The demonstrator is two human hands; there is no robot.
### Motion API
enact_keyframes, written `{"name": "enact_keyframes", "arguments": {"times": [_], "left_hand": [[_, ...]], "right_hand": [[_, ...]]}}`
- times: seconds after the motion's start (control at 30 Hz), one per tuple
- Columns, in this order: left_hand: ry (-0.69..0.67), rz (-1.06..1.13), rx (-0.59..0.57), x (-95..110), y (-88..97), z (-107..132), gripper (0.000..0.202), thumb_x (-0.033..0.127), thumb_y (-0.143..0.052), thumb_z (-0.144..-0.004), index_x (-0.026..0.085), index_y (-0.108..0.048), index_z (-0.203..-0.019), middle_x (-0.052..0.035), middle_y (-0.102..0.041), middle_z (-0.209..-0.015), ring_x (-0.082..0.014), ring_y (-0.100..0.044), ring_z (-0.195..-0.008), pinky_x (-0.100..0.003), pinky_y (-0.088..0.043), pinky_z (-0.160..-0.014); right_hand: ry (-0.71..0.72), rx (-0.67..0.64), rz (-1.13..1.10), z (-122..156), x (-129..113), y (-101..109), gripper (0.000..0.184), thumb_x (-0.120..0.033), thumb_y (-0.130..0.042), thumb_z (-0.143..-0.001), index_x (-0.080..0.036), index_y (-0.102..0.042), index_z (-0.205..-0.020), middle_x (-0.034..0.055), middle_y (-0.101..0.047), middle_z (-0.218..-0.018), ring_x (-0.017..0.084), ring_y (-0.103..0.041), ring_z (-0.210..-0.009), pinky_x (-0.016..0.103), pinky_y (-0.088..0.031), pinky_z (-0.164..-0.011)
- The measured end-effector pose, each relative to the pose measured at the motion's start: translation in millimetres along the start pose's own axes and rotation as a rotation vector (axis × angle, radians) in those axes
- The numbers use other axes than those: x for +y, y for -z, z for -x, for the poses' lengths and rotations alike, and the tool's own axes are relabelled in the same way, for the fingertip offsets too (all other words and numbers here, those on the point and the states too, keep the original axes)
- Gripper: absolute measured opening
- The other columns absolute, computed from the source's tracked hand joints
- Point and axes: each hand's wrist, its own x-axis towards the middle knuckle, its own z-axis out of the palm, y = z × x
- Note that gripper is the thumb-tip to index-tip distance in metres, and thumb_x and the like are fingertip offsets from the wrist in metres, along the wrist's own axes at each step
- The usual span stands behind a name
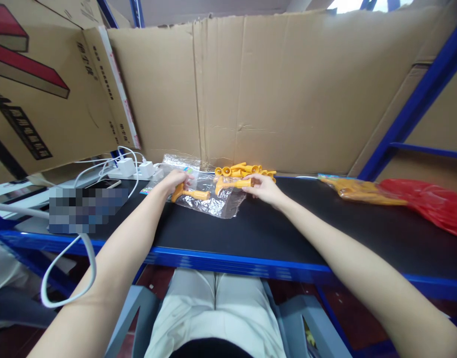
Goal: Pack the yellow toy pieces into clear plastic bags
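My right hand (pixel 264 188) is closed on the handle end of a yellow plastic toy hammer (pixel 230 184), whose head points left over a clear plastic bag (pixel 223 206). At the bag's left part, my left hand (pixel 176 181) pinches the film, its fingertips partly hidden. Just below that hand lies a second yellow toy hammer (pixel 194 194), apparently inside the bag or under its film. Behind both hands, a pile of yellow plastic pieces (pixel 237 170) with round hollow ends rests against the cardboard.
The black tabletop (pixel 288 233) has a blue metal front edge. On the right lie a bag of yellow pieces (pixel 357 191) and a red plastic bag (pixel 425 201). White chargers (pixel 127 166) and cables stand at left beside a blurred-out item (pixel 86 209). Cardboard (pixel 306 94) walls the back.
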Motion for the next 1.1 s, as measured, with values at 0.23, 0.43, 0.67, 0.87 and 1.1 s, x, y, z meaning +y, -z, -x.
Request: {"name": "enact_keyframes", "arguments": {"times": [0.23,0.43,0.67,0.87,1.1], "left_hand": [[-0.008,0.019,-0.219,1,-13.0,-1,0.044,0.000,-0.042,-0.052,0.011,-0.063,-0.090,-0.0016,-0.060,-0.060,-0.0113,-0.054,-0.050,-0.021,-0.044,-0.049],[-0.013,-0.029,-0.304,5,-15.1,2,0.047,0.001,-0.043,-0.052,0.010,-0.063,-0.093,-0.0047,-0.066,-0.065,-0.0147,-0.061,-0.060,-0.020,-0.046,-0.054],[-0.030,-0.057,-0.335,9,-17.3,9,0.049,0.002,-0.041,-0.053,0.013,-0.066,-0.094,-0.0031,-0.066,-0.060,-0.0135,-0.059,-0.058,-0.020,-0.046,-0.057],[-0.024,-0.070,-0.406,13,-22.4,14,0.045,0.002,-0.043,-0.054,0.017,-0.067,-0.089,-0.0032,-0.067,-0.064,-0.0151,-0.061,-0.068,-0.021,-0.046,-0.063],[-0.181,-0.265,-0.270,11,-23.1,10,0.038,0.010,-0.050,-0.061,0.017,-0.064,-0.095,-0.0049,-0.067,-0.089,-0.0163,-0.060,-0.084,-0.021,-0.044,-0.072]], "right_hand": [[-0.120,0.027,-0.028,6,-7,-14,0.032,-0.026,-0.066,-0.066,-0.009,-0.059,-0.092,-0.0017,-0.052,-0.055,0.008,-0.044,-0.043,0.023,-0.038,-0.043],[0.184,-0.038,0.485,8,-6,-6,0.038,-0.037,-0.066,-0.066,-0.010,-0.065,-0.094,0.0046,-0.062,-0.073,0.013,-0.053,-0.063,0.026,-0.041,-0.058],[0.351,-0.264,0.723,14,-11,-7,0.038,-0.036,-0.060,-0.072,-0.013,-0.065,-0.102,0.0092,-0.066,-0.088,0.018,-0.058,-0.073,0.027,-0.041,-0.064],[0.365,-0.207,0.658,16,-14,-13,0.028,-0.024,-0.055,-0.074,-0.015,-0.067,-0.098,0.0087,-0.067,-0.087,0.017,-0.058,-0.072,0.026,-0.040,-0.063],[0.294,-0.260,0.542,19,-16,-21,0.021,-0.018,-0.058,-0.069,-0.012,-0.070,-0.084,0.0049,-0.065,-0.071,0.014,-0.055,-0.063,0.024,-0.039,-0.059]]}}
